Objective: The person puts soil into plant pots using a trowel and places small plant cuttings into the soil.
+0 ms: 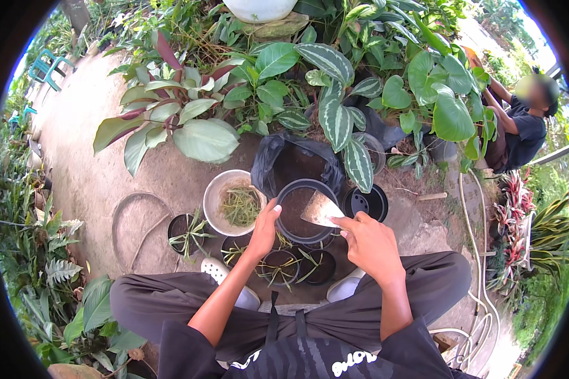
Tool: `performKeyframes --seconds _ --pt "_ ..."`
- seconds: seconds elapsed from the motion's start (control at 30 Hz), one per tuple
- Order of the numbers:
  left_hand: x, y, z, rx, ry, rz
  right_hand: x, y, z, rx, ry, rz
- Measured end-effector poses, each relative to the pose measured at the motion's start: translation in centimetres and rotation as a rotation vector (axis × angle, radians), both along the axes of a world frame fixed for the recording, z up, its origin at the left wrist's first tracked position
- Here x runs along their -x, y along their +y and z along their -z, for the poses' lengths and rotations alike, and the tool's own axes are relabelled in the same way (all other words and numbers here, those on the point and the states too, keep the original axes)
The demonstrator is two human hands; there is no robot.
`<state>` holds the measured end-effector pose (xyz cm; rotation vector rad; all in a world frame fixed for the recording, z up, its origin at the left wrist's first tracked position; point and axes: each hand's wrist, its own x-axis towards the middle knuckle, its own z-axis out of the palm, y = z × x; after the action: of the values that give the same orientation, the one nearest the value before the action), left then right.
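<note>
My left hand (263,232) grips the left rim of a round black plastic pot (284,232), thumb up along its outside. Dark soil shows inside the pot. My right hand (374,247) is closed on a scoop (321,210) with a pale, wedge-shaped blade smeared with soil. The blade lies over the pot's right side; its handle is hidden in my fingers. Just beyond the pot sits an open black plastic bag (263,165) with brown soil in it. Left of the pot, a white basin (210,219) holds cut green plant pieces.
Several small potted plants (278,268) stand between my feet, and another pot (182,235) is left of them. A black pot with holes (374,203) stands at right. Leafy plants (335,120) crowd the far side. A hose (480,271) lies right; a person (518,129) sits beyond.
</note>
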<state>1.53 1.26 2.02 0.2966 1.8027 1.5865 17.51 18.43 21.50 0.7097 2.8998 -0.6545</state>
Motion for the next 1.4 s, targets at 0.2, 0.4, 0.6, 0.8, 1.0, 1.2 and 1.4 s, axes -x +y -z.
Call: performKeyframes --seconds 0.2,0.4,0.6,0.8,1.0,1.2,1.4 --pt "-0.3 0.8 -4.4 -0.022 -0.048 0.05 -0.7 0.6 0.1 0.031 -0.018 -0.039" --pt "0.0 0.0 0.7 -0.021 -0.002 0.053 -0.6 0.3 0.3 0.048 0.002 -0.08" --pt "-0.1 0.5 0.1 -0.221 -0.16 -0.065 -0.9 0.7 0.2 0.025 0.071 -0.096" --pt "0.9 -0.9 -2.2 -0.163 -0.047 -0.249 -0.2 -0.9 1.0 0.059 0.26 -0.064" --pt "-2.5 -2.9 4.5 -0.332 -0.238 -0.601 -1.4 -2.3 2.8 0.186 0.275 0.022" --pt "-2.0 -3.1 5.4 -0.339 -0.133 -0.75 -3.6 -2.6 4.7 0.233 0.417 0.146" --pt "-1.8 -3.7 6.2 -0.252 -0.04 -0.918 -2.5 -0.4 5.3 0.358 0.283 0.304"
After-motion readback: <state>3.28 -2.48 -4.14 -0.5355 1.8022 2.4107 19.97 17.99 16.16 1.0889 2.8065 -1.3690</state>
